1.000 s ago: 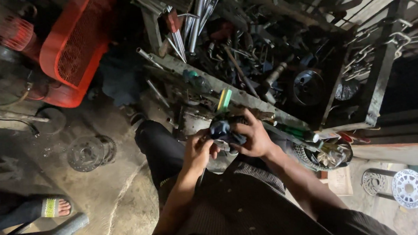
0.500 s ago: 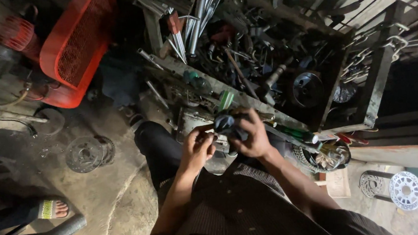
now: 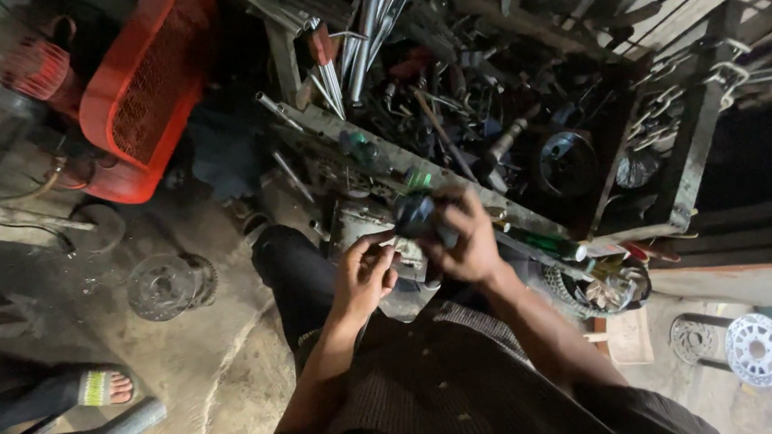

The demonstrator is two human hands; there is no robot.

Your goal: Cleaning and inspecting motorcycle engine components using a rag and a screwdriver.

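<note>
My right hand [image 3: 468, 241] is closed around a small dark round mechanical part [image 3: 416, 215], held up in front of my lap. My left hand [image 3: 363, 277] sits just below and to the left of it, fingertips pinched near the part's lower left side; whether they hold a small piece I cannot tell. Both hands hover over my dark trouser leg [image 3: 294, 275] and a grey metal piece [image 3: 364, 223] beneath them. My forearms come up from the bottom of the view over my dark ribbed shirt.
A metal frame bin [image 3: 678, 194] full of rods, tubes and oily parts fills the top. A red plastic crate [image 3: 142, 89] lies at upper left. A round metal part [image 3: 164, 285] rests on the dirt floor. Another person's sandalled foot [image 3: 101, 388] is at lower left, a sprocket [image 3: 756, 348] at lower right.
The view has shifted slightly; my hands and the dark part stay together and have risen a little toward the bin's edge. My left fingers have moved closer under the part.
</note>
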